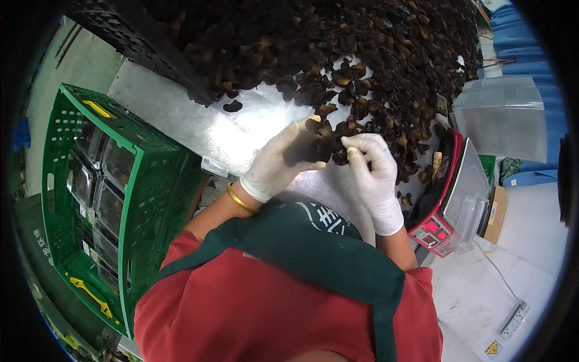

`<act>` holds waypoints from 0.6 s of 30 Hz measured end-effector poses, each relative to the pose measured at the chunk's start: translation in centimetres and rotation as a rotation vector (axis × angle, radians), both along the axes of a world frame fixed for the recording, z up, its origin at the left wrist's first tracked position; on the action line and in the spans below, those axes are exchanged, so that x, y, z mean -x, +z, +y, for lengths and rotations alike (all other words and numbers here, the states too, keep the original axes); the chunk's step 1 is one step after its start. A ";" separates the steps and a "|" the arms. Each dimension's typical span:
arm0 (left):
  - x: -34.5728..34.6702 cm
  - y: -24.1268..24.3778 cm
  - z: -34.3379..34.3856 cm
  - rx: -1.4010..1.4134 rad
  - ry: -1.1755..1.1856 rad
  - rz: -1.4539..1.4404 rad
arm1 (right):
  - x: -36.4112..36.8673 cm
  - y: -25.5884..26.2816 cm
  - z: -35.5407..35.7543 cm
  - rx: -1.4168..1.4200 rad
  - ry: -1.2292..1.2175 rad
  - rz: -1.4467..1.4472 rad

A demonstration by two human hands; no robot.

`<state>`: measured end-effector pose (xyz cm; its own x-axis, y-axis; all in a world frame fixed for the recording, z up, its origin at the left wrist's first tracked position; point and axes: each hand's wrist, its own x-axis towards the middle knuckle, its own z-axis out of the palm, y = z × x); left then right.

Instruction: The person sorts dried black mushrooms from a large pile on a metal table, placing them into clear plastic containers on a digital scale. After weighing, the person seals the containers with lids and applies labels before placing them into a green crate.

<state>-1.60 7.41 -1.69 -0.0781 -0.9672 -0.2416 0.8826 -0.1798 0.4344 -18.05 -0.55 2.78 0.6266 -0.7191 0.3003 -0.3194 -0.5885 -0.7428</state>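
My left hand (270, 165), in a white glove, cups a clump of dark wood ear mushrooms (304, 147) over the metal tabletop. Thumb and fingers curl around the clump's two sides. Close by on the right, my right hand (374, 174), also gloved, has its thumb and forefinger tips drawn together beside dark mushroom pieces. Whether a small piece sits between those tips cannot be made out. Beyond both hands spreads a large heap of wood ear mushrooms (280, 40), thinning out towards me. One single mushroom (232, 106) lies apart on the shiny metal tabletop (176, 106).
At left stands a green plastic crate (158, 181) holding several clear lidded boxes (113, 163). A black crate (149, 50) borders the heap. On the right is a red weighing scale (436, 233) with a lit display, clear plastic containers (470, 217) and a power strip (514, 320).
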 end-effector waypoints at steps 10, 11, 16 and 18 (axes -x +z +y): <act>-0.4 0.0 -0.1 0.045 0.054 -0.031 | -1.2 -1.2 -0.4 -0.136 -0.006 0.051; -0.4 -0.1 -0.2 0.056 0.054 -0.031 | -1.3 -1.4 -0.3 -0.137 0.003 0.030; -0.3 -0.1 -0.2 0.053 0.076 -0.041 | -2.0 -1.6 1.1 -0.075 0.076 -0.014; -0.4 -1.6 0.1 0.048 0.064 -0.173 | -2.2 -1.9 1.6 0.011 0.222 0.065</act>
<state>-1.19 7.56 -3.25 0.0230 -0.9796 -0.1997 0.8031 -0.1009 0.5873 -15.84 1.08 0.90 0.7870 -0.5587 0.2617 -0.2280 -0.6576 -0.7181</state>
